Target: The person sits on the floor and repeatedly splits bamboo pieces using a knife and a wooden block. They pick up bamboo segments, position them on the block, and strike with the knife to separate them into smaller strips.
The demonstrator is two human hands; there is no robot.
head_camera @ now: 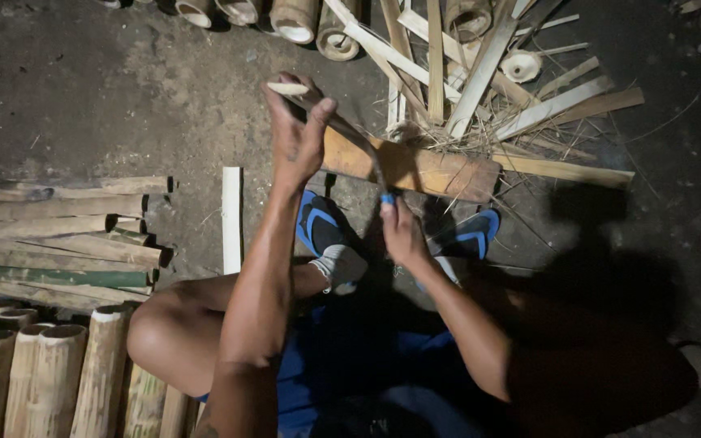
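our left hand (298,134) fingers pinch pale thin bamboo strip (287,88) | right hand (402,231) fingers wrap blue-handled dark knife (367,154) | brown wooden block (415,169) beyond fingertips

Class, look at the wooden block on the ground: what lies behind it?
Behind the wooden block lies a heap of split bamboo strips and short bamboo tubes. The block and the left hand cover the strips' near ends.

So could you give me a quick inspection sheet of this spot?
Surface: dirt floor, dark.
Job's things: wooden block lying flat; thin bamboo strip held over it; knife, blue handle.
Clutter: split strips piled behind the block; bamboo tubes stacked at left; one pale slat.
Fingers: left hand grips the strip; right hand grips the knife.
Cables: nothing seen.
Surroundings: blue sandals by the block.
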